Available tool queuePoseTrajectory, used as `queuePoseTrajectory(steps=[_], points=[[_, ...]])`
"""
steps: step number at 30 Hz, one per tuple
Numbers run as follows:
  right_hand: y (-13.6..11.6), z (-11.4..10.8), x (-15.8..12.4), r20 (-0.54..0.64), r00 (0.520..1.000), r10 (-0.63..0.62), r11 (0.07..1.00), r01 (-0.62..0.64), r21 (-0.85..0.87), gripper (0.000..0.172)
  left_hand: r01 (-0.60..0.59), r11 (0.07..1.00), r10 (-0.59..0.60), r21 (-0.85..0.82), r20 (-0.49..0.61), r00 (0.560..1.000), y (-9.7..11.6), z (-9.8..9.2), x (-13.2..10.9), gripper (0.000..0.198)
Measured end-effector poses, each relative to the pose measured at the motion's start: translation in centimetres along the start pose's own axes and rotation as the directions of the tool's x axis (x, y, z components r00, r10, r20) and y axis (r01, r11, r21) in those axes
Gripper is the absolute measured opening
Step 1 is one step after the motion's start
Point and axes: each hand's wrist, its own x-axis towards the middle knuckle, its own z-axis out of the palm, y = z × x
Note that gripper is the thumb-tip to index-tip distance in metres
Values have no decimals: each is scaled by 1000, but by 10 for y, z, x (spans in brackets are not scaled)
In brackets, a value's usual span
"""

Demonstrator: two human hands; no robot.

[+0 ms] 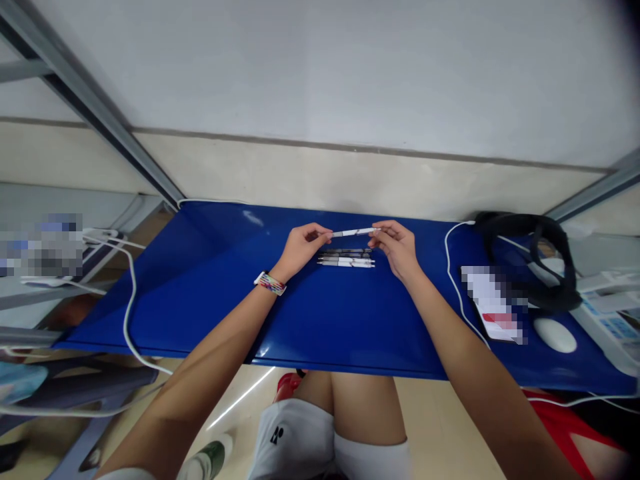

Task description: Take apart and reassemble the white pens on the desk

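A white pen [353, 233] with a grey grip and dark markings is held level between my two hands, above the blue table [345, 320]. My left hand [305, 247] pinches its grey end with thumb and fingertips. At the other end, the fingertips of my right hand [397, 247] close round the pen. Just below it, several pens [346, 259] lie side by side in a small row on the table, dark ones at the back and white ones in front.
On the right lie a phone [493, 307], a white mouse [555, 335] and a black headset-like object [540, 260]. A white cable [450, 260] curves beside the phone, and another cable [131, 300] hangs over the left edge. Metal posts [107, 113] and a wall [325, 170] bound the table.
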Motion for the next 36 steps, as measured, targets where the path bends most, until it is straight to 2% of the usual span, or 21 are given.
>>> queuePoseTrajectory(steps=[8, 14, 18, 23, 31, 36], points=[[2, -2, 2, -26, 999, 18, 999, -19, -28, 30, 2, 1000, -2, -17, -4, 1000, 2, 2, -2, 21], [-3, 6, -4, -103, 989, -109, 993, 104, -50, 43, -15, 999, 14, -51, -19, 1000, 4, 3, 0, 20], [-4, 12, -7, -156, 972, -175, 981, 159, -106, 37, -3, 993, 1, -122, -18, 1000, 6, 4, -1, 26], [-5, 12, -7, -196, 963, -187, 981, 174, -84, 31, 2, 992, -6, -123, -29, 1000, 11, 7, -4, 26], [-4, 12, -6, -213, 963, -165, 986, 155, -59, 37, -39, 992, 30, -116, -82, 996, 13, 13, -7, 28], [-4, 12, -7, -201, 966, -163, 986, 156, -51, 35, -72, 994, 61, -76, -139, 988, 15, 17, -9, 25]])
